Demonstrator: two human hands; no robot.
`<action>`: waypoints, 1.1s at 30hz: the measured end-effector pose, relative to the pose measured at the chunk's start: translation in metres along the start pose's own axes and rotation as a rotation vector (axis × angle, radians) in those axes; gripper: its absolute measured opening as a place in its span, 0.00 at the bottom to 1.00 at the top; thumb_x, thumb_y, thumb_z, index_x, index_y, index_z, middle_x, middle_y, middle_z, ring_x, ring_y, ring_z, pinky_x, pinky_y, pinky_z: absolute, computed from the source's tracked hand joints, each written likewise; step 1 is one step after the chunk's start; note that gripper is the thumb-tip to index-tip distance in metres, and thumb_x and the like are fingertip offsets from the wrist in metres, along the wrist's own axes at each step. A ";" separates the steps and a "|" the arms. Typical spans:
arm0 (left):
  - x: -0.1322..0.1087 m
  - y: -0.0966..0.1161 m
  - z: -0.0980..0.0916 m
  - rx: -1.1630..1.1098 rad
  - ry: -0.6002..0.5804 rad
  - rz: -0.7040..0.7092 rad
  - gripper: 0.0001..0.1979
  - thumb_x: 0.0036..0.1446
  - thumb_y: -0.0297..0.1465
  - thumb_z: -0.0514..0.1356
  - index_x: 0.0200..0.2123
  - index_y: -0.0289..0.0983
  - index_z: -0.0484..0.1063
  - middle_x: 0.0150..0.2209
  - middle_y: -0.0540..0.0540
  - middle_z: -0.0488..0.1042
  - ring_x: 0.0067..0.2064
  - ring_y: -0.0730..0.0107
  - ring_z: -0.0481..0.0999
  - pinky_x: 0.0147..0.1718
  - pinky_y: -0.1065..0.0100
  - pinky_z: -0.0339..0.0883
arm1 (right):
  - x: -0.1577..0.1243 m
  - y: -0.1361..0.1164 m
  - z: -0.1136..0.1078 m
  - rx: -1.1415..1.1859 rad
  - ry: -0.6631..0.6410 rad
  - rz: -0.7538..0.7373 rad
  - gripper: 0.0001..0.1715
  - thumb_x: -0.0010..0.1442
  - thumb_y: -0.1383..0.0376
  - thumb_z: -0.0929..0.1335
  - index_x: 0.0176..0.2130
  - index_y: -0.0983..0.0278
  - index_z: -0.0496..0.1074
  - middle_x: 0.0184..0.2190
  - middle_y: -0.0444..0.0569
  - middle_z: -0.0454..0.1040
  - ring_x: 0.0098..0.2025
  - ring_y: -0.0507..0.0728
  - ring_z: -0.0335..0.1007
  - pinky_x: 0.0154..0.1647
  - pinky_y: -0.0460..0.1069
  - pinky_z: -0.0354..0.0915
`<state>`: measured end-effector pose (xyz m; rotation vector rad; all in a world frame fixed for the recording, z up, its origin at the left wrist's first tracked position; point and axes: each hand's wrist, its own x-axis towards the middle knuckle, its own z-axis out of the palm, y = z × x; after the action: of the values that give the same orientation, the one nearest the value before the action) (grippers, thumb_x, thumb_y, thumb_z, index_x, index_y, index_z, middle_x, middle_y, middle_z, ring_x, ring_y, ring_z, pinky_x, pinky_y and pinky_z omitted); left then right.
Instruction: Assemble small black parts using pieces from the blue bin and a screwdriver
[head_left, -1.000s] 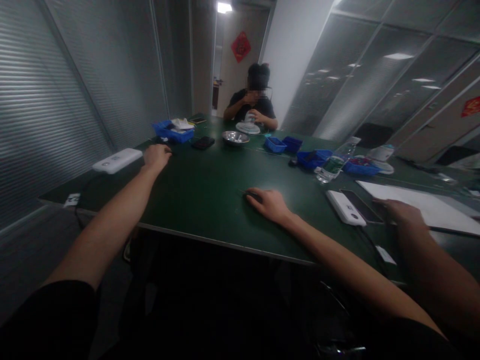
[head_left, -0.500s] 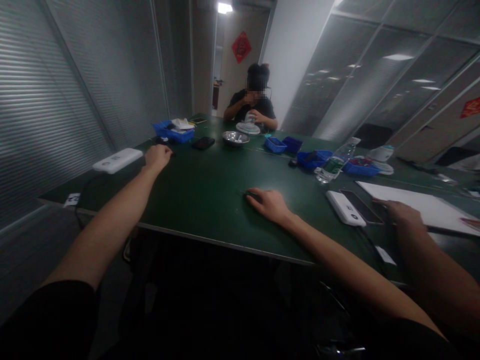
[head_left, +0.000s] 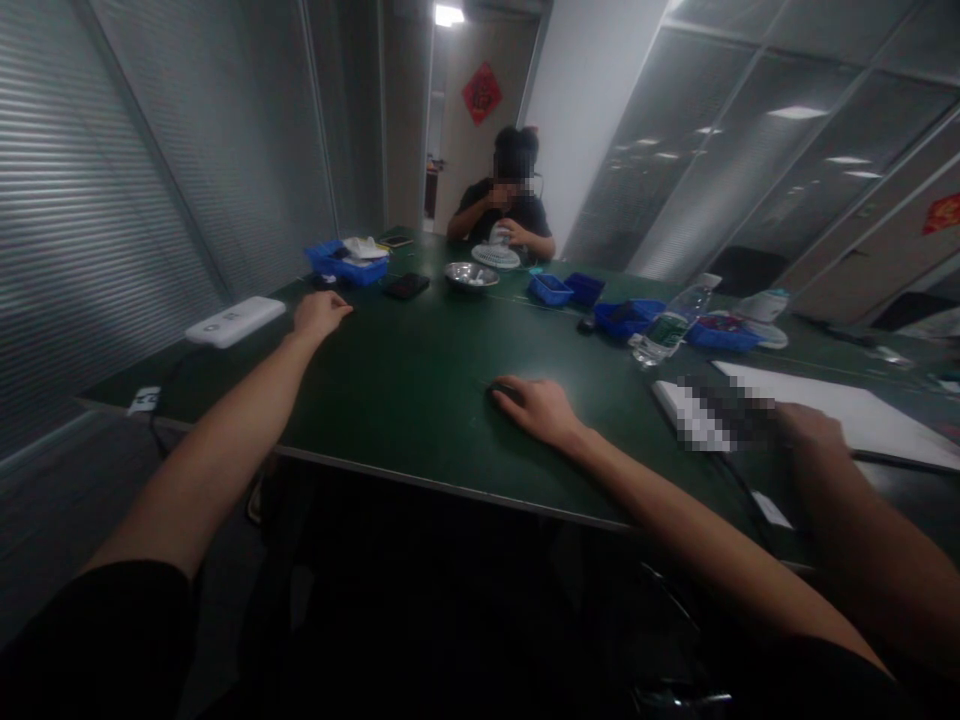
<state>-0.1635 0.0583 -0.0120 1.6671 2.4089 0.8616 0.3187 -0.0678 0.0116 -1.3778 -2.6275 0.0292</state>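
Note:
My left hand (head_left: 319, 314) reaches across the green table (head_left: 405, 400) on the left, thumb and fingers pressed together at the tips. Whatever may be in that pinch is too small to make out. Just beyond it stand a blue basket (head_left: 360, 270) with white and dark items and a dark phone-like object (head_left: 406, 286). My right hand (head_left: 541, 408) rests on the tabletop near the middle, thumb and forefinger apart with a dark gap between them. A faint thin mark shows on the table by its fingertips.
Left lies a white power bank (head_left: 236, 321) with a cable. Beyond are a metal bowl (head_left: 471, 277), several blue baskets (head_left: 634, 318) and a plastic bottle (head_left: 670, 330). A person (head_left: 502, 205) sits opposite with a small fan (head_left: 495, 256). Another person's hand (head_left: 814, 430) is at right.
My left hand has shifted slightly to the right, its fingertips still together. My right hand has stayed put. The neighbouring person's hand at right has moved and is blurred.

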 end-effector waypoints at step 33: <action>-0.116 0.128 0.039 -0.469 -0.635 1.084 0.18 0.66 0.42 0.68 0.54 0.40 0.80 0.50 0.41 0.80 0.50 0.60 0.79 0.50 0.62 0.70 | -0.001 0.010 0.011 0.148 0.134 -0.204 0.25 0.76 0.53 0.63 0.65 0.58 0.71 0.52 0.52 0.79 0.43 0.58 0.78 0.45 0.52 0.70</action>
<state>0.0044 0.0028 -0.0092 2.4490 0.7356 0.6933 0.3259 -0.0626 -0.0006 -1.0238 -2.5812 0.0992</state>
